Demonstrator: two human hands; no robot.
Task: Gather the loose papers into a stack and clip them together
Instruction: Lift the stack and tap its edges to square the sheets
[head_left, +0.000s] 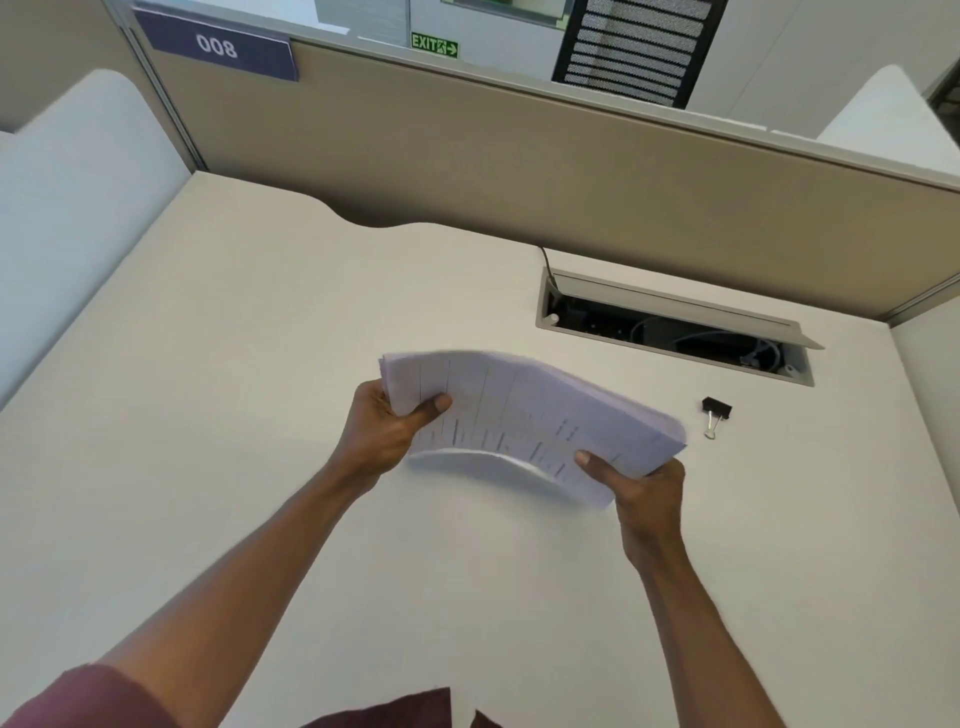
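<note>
Left hand and right hand each grip an end of the papers above the surface, clip lying just beyond the stack's right edge, bare room leftward.

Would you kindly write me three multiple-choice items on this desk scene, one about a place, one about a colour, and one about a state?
1. Where does the binder clip lie?
A. on the desk, to the right of the papers
B. inside the cable hatch
C. on top of the papers

2. What colour is the clip's body?
A. red
B. black
C. white

3. How are the papers held?
A. flat on the desk, untouched
B. in one hand only
C. lifted, gripped by the left hand and the right hand

Answers: 1 A, it rests on bare desk beside the stack's right end; 2 B, a dark body with silver handles; 3 C, a thumb presses on each end.
</note>
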